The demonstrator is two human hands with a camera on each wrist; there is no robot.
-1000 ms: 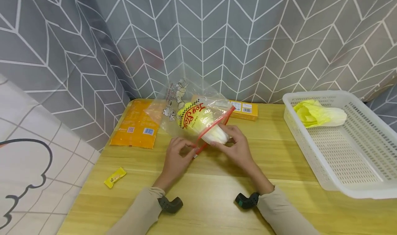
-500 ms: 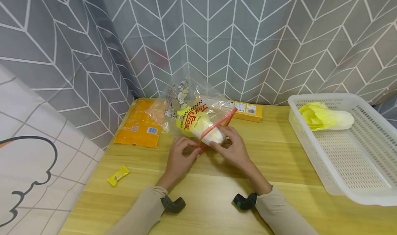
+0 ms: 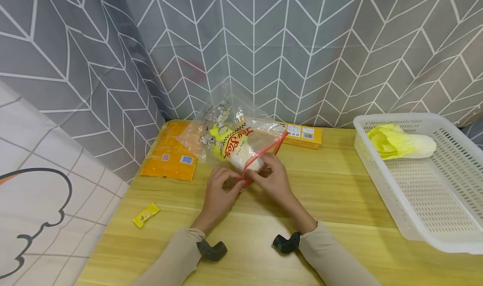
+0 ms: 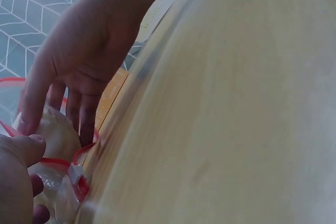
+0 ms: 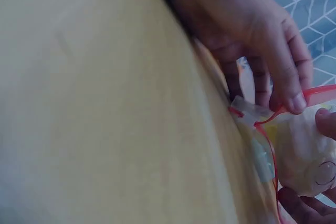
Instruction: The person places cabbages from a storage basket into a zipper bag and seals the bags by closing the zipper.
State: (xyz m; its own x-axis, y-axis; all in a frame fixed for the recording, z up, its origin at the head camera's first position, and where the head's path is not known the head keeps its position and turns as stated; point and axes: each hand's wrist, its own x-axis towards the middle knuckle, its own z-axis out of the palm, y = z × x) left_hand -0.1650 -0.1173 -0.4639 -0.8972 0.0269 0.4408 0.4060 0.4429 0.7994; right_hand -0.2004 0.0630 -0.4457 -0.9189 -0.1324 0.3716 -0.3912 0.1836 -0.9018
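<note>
A clear zip bag (image 3: 201, 128) with a red zip edge and "Toy Story" print lies over the table, its mouth facing me. Inside it is a napa cabbage (image 3: 247, 157), yellow leaves deep in the bag and white base at the mouth. My left hand (image 3: 220, 190) pinches the near corner of the red edge between thumb and fingers. My right hand (image 3: 274, 181) reaches into the mouth and holds the cabbage's white base; in the right wrist view its thumb (image 5: 326, 121) lies on one side of the base (image 5: 302, 150), fingers on the other.
A white basket (image 3: 381, 198) at the right holds another napa cabbage (image 3: 401, 143). Behind the bag lie an orange packet (image 3: 170, 152) and a yellow-orange box (image 3: 303, 136). A small yellow wrapped sweet (image 3: 146, 214) is on the table's left. Patterned curtains (image 3: 286, 47) stand at the back.
My right hand has moved left and slightly in toward the bag, and the cabbage has slid deeper inside. My left hand keeps its pinch on the edge. The head view has shifted a little.
</note>
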